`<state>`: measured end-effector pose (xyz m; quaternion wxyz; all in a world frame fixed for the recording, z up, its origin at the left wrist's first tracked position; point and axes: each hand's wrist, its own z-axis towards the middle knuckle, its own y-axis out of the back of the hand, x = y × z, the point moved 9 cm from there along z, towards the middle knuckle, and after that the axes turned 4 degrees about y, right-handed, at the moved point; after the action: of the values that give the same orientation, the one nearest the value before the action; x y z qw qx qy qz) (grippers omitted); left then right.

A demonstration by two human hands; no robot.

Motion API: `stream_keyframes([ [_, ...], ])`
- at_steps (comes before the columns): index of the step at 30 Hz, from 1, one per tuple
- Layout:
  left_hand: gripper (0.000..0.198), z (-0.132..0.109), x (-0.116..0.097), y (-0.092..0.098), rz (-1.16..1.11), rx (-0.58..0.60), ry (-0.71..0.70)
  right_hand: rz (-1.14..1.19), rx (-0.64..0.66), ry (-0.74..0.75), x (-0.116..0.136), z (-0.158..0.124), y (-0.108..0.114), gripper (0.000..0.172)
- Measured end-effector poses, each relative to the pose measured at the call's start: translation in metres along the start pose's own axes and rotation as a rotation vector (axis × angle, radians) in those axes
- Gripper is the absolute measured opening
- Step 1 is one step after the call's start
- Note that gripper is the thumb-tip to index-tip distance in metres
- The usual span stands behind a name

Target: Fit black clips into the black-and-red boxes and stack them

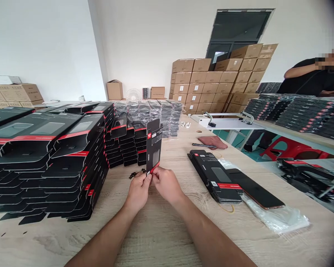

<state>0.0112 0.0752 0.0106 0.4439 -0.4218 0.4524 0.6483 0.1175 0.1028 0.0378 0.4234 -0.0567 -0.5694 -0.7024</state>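
A: "Nine o'clock on my feed?"

B: "Erected cartons (69, 167), stacked, presumably to save room; the frame cuts off their left side."

A: "Twelve?"

B: "Left hand (137, 189), pinched closed on an upright carton (153, 148) at its lower edge; right hand (167, 183) likewise, perhaps to steady it. Their grip hides that edge from me."

A: "Three?"

B: "Flat cartons (215, 174), probably kept within reach. I can't identify the dark slab (257, 189) beside them."

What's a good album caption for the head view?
Left hand and right hand holding a black carton upright, open cartons stacked at left.
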Motion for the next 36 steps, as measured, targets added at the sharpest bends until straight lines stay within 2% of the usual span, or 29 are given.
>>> stream_keyframes([
  [4,0.035,0.001,0.015,-0.006,-0.273,0.084,0.175,0.420,-0.013,-0.016,-0.010,0.000,-0.004,0.003],
  [7,0.042,0.000,0.025,-0.008,-0.414,0.119,0.296,0.607,0.062,-0.017,-0.012,-0.001,-0.009,0.005],
  [10,0.044,0.000,0.022,-0.006,-0.411,0.101,0.281,0.580,0.113,0.029,-0.008,-0.003,-0.009,0.006],
  [13,0.043,0.000,0.015,-0.004,-0.359,0.092,0.224,0.566,0.103,0.047,-0.007,-0.003,-0.010,0.005],
  [17,0.039,0.000,0.010,-0.006,-0.271,0.131,0.185,0.660,0.072,-0.036,-0.020,-0.001,-0.013,0.012],
  [21,0.037,-0.002,0.005,-0.008,-0.298,0.202,0.172,0.488,-0.097,-0.165,-0.050,0.003,0.009,0.039],
  [23,0.036,-0.003,0.002,-0.008,-0.288,0.222,0.174,0.424,-0.210,-0.205,-0.062,0.004,0.029,0.042],
  [25,0.032,-0.004,-0.004,-0.009,-0.264,0.258,0.160,0.533,-0.247,-0.204,-0.065,0.005,0.038,0.041],
  [27,0.027,-0.006,-0.011,-0.009,-0.292,0.300,0.144,0.746,-0.122,-0.155,-0.054,0.007,0.030,0.042],
  [29,0.032,-0.009,-0.012,-0.010,-0.436,0.358,0.218,0.911,0.133,-0.112,-0.033,0.002,0.008,0.043],
  [31,0.045,-0.015,-0.008,-0.011,-0.658,0.427,0.372,0.917,0.381,-0.103,-0.014,-0.010,-0.015,0.042],
  [33,0.054,-0.023,-0.007,-0.015,-0.839,0.518,0.520,0.786,0.538,-0.121,-0.006,-0.023,-0.032,0.041],
  [34,0.056,-0.026,-0.007,-0.016,-0.891,0.549,0.568,0.699,0.559,-0.131,-0.006,-0.026,-0.035,0.040],
  [35,0.056,-0.028,-0.006,-0.016,-0.917,0.566,0.607,0.616,0.527,-0.138,-0.008,-0.025,-0.032,0.040],
  [36,0.055,-0.030,-0.004,-0.017,-0.923,0.568,0.647,0.552,0.438,-0.141,-0.012,-0.021,-0.024,0.038],
])
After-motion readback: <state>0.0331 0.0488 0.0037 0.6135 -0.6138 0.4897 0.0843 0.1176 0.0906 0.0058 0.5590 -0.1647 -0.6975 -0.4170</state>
